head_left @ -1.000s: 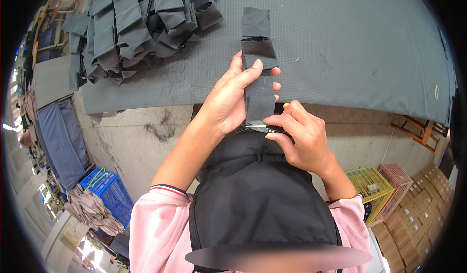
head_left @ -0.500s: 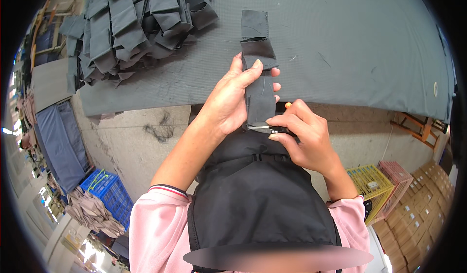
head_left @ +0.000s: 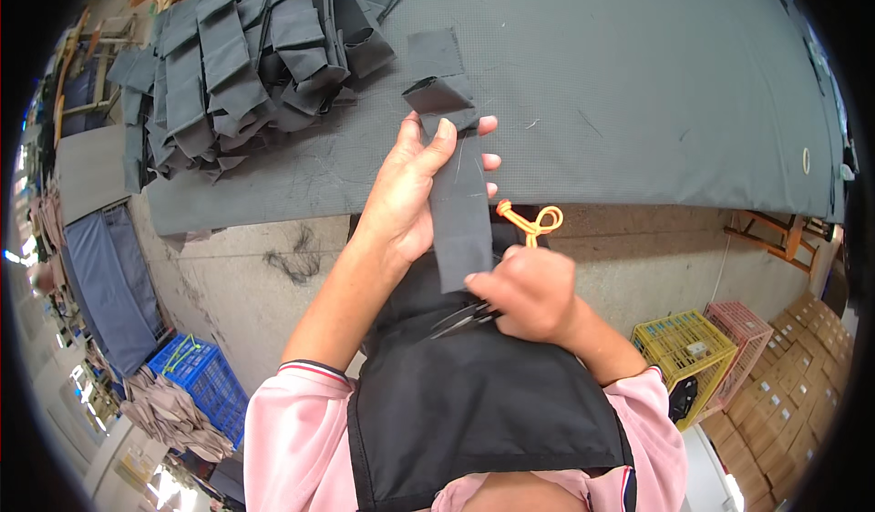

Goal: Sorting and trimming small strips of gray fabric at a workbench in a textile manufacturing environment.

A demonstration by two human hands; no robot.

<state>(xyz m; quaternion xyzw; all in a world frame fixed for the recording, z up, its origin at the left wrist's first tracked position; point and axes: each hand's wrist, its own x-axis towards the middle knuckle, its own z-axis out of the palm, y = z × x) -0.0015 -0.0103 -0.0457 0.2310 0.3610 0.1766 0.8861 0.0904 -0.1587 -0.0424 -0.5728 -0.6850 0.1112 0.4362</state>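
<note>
A narrow dark grey fabric strip lies across the palm of my left hand, pinned under the thumb. Its far end is folded over and rests on the table's near part, while the near end hangs over my black apron. Curled fingers of my right hand hold a pair of thread snips, blades pointing left below the strip's lower edge. That hand's thumb side meets the strip's lower right corner; whether it pinches the cloth is hard to see. An orange cord loop sticks up from the right hand.
A heap of similar grey strips covers the table's far left. Grey fabric is spread over the table, with loose threads on it. Blue, yellow and pink crates stand on the floor, near stacked cartons.
The strip and my left hand have shifted left. My right hand has come down and turned, so the snips have dropped below the strip's edge and the orange cord now shows.
</note>
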